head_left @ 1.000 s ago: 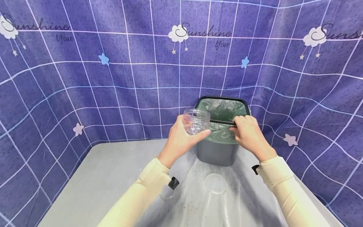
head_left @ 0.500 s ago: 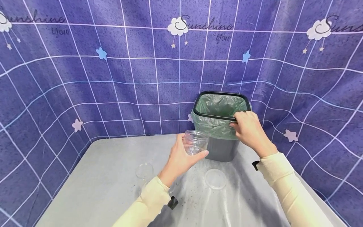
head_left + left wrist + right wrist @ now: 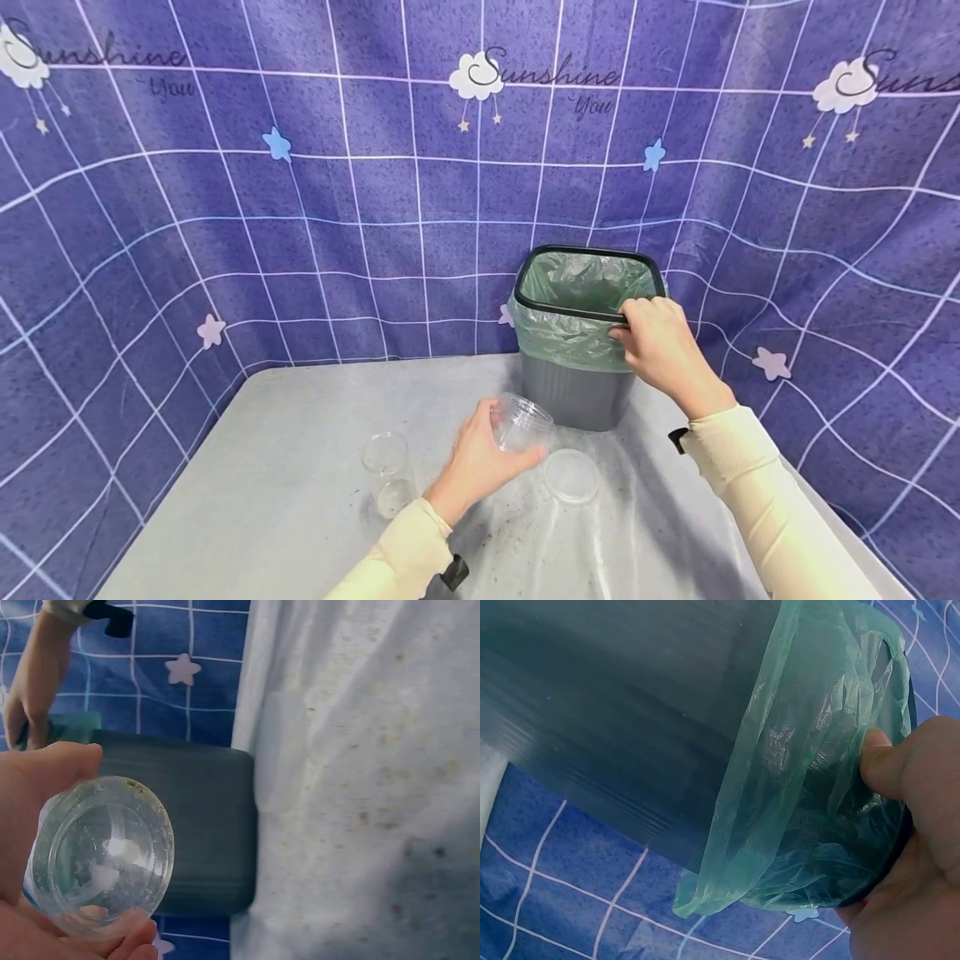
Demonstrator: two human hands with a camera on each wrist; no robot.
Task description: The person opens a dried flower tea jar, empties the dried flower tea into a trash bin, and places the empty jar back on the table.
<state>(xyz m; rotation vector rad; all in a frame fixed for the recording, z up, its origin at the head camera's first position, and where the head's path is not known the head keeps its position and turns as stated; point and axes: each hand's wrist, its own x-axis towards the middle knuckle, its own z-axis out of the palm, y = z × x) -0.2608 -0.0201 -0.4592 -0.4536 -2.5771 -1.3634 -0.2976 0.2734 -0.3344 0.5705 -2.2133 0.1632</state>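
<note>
My left hand (image 3: 483, 458) holds a clear plastic jar (image 3: 522, 423), tilted, low over the table in front of the bin. In the left wrist view, the round jar (image 3: 109, 855) sits between thumb and fingers, with small dark specks along its edge. My right hand (image 3: 660, 350) grips the black rim of a grey trash bin (image 3: 573, 396) lined with a green bag (image 3: 570, 342). From the right wrist, the thumb (image 3: 885, 765) presses the folded-over green bag (image 3: 795, 780) from outside while the fingers go behind the rim.
A round translucent lid (image 3: 572, 477) lies flat on the grey-white table covering (image 3: 300, 467), right of my left hand. Clear round containers (image 3: 386, 457) stand to its left. Small dark crumbs (image 3: 504, 533) are scattered near the front. A blue-purple grid curtain (image 3: 360, 208) hangs behind.
My left hand has come down from the bin's opening toward the table with the jar, which now tilts. The right hand keeps its grip on the rim; the bin has straightened slightly.
</note>
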